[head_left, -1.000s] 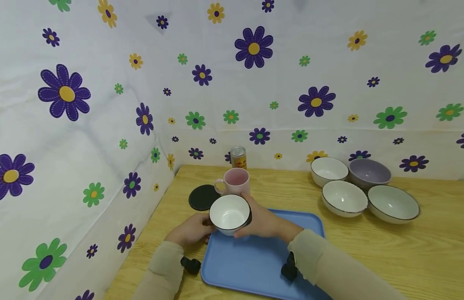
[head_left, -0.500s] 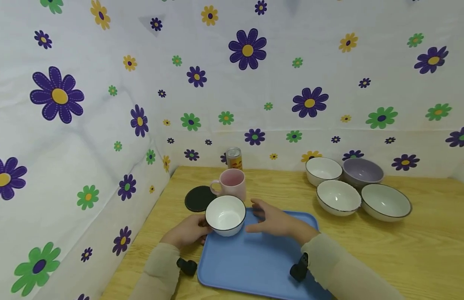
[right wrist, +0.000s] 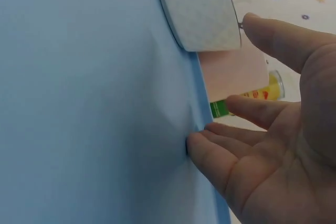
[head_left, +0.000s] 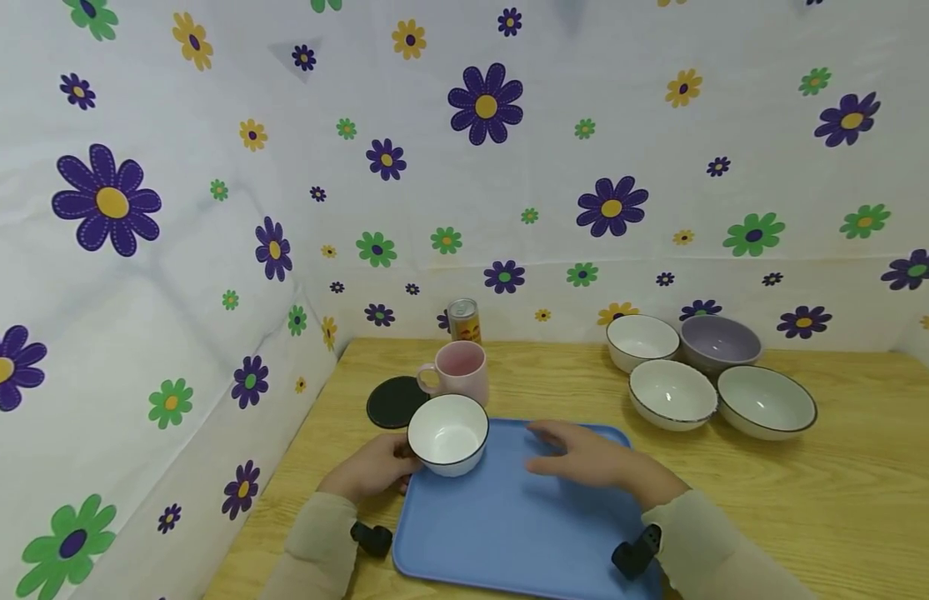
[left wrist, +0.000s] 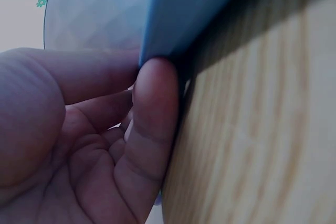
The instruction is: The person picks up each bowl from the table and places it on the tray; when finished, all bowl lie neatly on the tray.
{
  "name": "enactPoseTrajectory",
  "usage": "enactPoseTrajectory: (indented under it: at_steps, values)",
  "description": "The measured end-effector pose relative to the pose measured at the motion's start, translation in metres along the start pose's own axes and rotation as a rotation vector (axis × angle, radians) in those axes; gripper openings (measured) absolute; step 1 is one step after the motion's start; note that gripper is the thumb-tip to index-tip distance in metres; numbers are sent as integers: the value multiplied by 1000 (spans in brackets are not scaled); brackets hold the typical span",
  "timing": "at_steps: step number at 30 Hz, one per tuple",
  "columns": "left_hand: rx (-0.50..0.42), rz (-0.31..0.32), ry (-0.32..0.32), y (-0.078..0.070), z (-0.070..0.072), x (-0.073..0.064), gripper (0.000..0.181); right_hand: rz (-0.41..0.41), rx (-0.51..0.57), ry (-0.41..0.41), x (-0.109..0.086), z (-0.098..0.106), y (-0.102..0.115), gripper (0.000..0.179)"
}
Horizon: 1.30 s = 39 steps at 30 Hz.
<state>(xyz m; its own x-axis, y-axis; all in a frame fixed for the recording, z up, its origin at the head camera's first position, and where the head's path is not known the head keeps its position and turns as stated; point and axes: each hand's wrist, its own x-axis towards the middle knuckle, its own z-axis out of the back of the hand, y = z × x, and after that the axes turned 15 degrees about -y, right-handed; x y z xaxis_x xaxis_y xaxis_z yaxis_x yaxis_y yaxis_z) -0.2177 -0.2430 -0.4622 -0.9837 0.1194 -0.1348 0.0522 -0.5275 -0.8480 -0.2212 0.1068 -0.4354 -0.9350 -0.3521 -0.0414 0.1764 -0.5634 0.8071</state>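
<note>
A white bowl with a dark rim sits upright on the far left corner of the blue tray. My left hand is at the tray's left edge, beside the bowl. In the left wrist view, its thumb and a fingertip pinch the tray's rim, close to the wooden table; the bowl's patterned side stands just behind. My right hand hovers over the tray's right part, fingers apart and holding nothing. The right wrist view shows that hand palm side, apart from the bowl.
Behind the bowl stand a pink mug and a drink can. A round black coaster lies left of the mug. At the back right are a purple bowl and several white bowls. A flowered cloth backs the table.
My right hand has let go of the bowl and drawn away to the right over the tray. The bowl stays on the tray's corner, and my left hand keeps its place.
</note>
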Motion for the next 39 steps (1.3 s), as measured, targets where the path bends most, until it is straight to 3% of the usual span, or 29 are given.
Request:
enactPoseTrajectory:
  at_steps: [13, 18, 22, 26, 30, 34, 39]
  values:
    - [19, -9, 18, 2, 0, 2, 25, -18, 170, 44, -24, 23, -25, 65]
    - [10, 1, 15, 0, 1, 1, 27, 38, 174, 57, -29, 27, -25, 62]
    - [17, 11, 15, 0, 0, 2, 29, 108, 224, 6, -35, 44, -21, 52]
    - [18, -1, 4, 1, -1, 2, 29, 185, 300, -172, -43, 70, -14, 43]
    - [26, -6, 1, 1, -1, 3, 29, 229, 250, -442, -54, 99, -17, 34]
    - [42, 2, -7, 3, -1, 4, 29, 164, 92, -672, -60, 125, -33, 37]
    - [46, 1, -12, 4, -1, 4, 29, -64, -50, -776, -63, 150, -58, 65]
